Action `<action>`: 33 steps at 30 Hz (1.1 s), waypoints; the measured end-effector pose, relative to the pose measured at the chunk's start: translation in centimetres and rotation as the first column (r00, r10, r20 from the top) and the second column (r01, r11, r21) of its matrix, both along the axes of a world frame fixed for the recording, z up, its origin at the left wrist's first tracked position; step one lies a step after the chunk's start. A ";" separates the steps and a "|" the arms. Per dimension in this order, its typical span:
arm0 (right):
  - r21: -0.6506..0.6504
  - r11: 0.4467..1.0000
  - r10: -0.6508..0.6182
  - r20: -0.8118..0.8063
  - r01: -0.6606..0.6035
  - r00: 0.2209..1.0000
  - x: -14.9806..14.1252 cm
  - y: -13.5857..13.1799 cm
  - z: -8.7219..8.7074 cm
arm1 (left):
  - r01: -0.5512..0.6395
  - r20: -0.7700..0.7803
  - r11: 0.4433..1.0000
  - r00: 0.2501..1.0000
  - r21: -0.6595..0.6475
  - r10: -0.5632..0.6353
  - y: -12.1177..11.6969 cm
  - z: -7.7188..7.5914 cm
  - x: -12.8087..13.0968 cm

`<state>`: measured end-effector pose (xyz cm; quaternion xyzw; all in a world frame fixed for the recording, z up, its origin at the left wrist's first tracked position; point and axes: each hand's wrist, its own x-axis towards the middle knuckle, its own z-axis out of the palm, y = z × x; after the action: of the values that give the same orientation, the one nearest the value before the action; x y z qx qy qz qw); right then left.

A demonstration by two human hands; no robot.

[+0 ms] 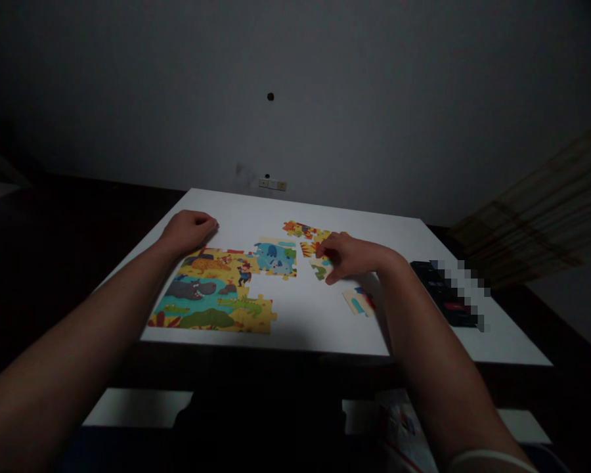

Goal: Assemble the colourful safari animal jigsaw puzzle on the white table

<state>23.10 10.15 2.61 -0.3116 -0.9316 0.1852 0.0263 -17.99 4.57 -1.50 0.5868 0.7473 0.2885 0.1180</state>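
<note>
I judge the loose puzzle pieces (321, 267) light, stiff card, best pinched at their edges; my right hand (343, 255) curls over them, grip unclear, my left (191, 231) loosely closed.

The partly joined jigsaw puzzle (201, 295) lies flat and picture side up on the white tabletop (320, 328), and I can make out a grey hippo in blue water, green crocodiles and, towards the far right, blue elephants. To its right I see a cluster of yellow, orange and green jigsaw pieces (308, 249), partly hidden, and nearer me a pale section with blue and red (357, 302).
</note>
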 end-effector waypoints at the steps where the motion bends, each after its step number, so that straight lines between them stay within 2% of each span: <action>1: 0.007 1.000 -0.022 0.010 0.022 1.000 0.2 0.0 0.0 | -0.006 -0.002 1.000 1.000 -0.009 0.006 0.0 0.0 0.0; 4: -0.015 0.999 -0.047 0.036 0.048 0.998 0.9 0.3 0.4 | -0.014 -0.016 1.000 1.000 -0.021 0.013 0.1 0.0 -0.1; 6: -0.055 0.995 -0.086 -0.020 0.085 0.996 1.4 0.8 0.7 | -0.004 -0.034 1.000 0.999 -0.014 0.004 0.2 -0.1 -0.3; 9: -0.025 0.957 -0.289 -0.159 0.289 0.944 2.5 1.8 0.8 | 0.015 -0.066 1.000 0.998 -0.024 -0.016 0.2 -0.1 -0.6; 12: 0.067 0.886 -0.448 -0.131 0.459 0.884 3.5 2.8 0.4 | 0.016 -0.080 0.998 0.997 -0.054 -0.021 0.3 0.0 -0.7; 15: 0.116 0.872 -0.473 -0.045 0.475 0.880 4.4 3.5 -0.1 | 0.010 -0.085 0.998 0.996 -0.064 -0.016 0.2 0.1 -0.6; 18: 0.138 0.875 -0.464 -0.029 0.464 0.885 5.0 3.7 -0.3 | 0.027 -0.094 0.998 0.995 -0.054 -0.032 0.2 0.1 -0.6; 24: 0.077 0.879 -0.476 0.052 0.471 0.878 5.1 3.2 -0.1 | 0.047 -0.121 0.998 0.991 -0.038 -0.051 0.2 0.0 -0.8; 27: 0.109 0.874 -0.481 0.056 0.474 0.875 4.6 3.1 -0.1 | 0.052 -0.125 0.997 0.991 -0.049 -0.057 0.2 0.0 -0.8; 29: 0.181 0.834 -0.529 -0.008 0.521 0.849 4.4 3.2 -0.1 | 0.050 -0.117 0.997 0.992 -0.055 -0.056 0.3 0.0 -0.9; 33: 0.356 0.648 -0.688 -0.106 0.673 0.718 4.8 3.6 -0.4 | 0.057 -0.117 0.996 0.991 -0.066 -0.064 0.3 -0.1 -1.1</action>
<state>27.87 13.77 2.16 -0.6308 -0.7640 -0.0232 0.1340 -19.09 4.91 -1.55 0.6214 0.7436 0.2256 0.1002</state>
